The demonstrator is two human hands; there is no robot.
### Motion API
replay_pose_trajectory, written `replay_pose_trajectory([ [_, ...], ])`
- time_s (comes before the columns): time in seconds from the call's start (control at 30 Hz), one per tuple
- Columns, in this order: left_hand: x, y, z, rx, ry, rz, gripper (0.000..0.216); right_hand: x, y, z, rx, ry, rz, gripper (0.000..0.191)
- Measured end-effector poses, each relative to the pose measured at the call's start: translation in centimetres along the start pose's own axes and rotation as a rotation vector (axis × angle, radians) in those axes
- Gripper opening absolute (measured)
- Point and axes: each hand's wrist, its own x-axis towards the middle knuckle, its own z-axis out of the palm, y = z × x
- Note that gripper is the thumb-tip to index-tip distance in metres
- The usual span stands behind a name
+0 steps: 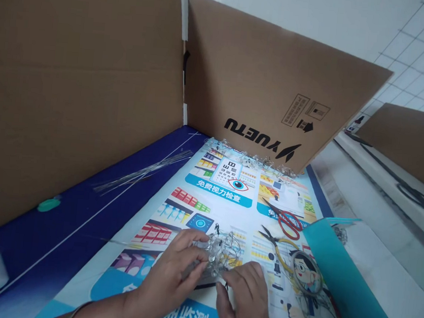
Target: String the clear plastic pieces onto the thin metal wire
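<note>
A tangled cluster of thin wire and clear beads [225,251] is between my hands, over the printed sheet [225,214]. My left hand [182,263] pinches its left side between thumb and fingers. My right hand [246,298] is at the lower right edge of the cluster, with its fingers curled and the fingertips close together on the wire. Exactly what lies between those fingertips is too small to make out. Pliers with yellow handles [281,254] lie open to the right, and red-handled scissors [286,222] lie beyond them.
Tall cardboard panels [278,85] stand at the back and left. Along the back panel's foot lies a row of wire-and-bead pieces [251,158]. Loose straight wires [144,173] rest on the blue surface. A wire coil [308,274] and a teal strip [350,280] are at right.
</note>
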Motion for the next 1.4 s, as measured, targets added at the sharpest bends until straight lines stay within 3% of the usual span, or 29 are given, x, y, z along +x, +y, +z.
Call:
replay_pose_trajectory([
  [0.17,-0.3,-0.1,0.3,0.035,0.013,0.073,0.017,0.9,-0.4,0.2,-0.187,-0.067,-0.039,0.036],
  [0.27,-0.4,-0.3,0.5,0.044,0.008,0.097,0.017,1.2,-0.6,0.1,-0.202,-0.104,-0.009,0.031],
  [0.57,-0.4,0.0,0.3,0.048,-0.015,0.101,0.015,1.4,-0.4,-0.2,0.123,-0.123,0.289,0.006],
  [0.73,-0.5,-0.1,0.3,0.048,-0.017,0.062,0.015,1.3,0.2,-0.2,0.296,-0.029,0.428,0.011],
  [0.93,-0.5,0.0,0.3,0.044,0.011,0.040,0.014,1.8,-0.2,-0.9,0.283,0.149,0.388,0.008],
  [1.27,-0.5,-0.1,0.4,0.001,0.011,0.040,0.014,1.3,0.1,-0.7,0.403,0.196,0.450,0.007],
  [1.4,-0.6,0.0,0.3,0.003,-0.007,0.039,0.013,0.9,0.3,-0.4,0.466,0.180,0.552,0.006],
])
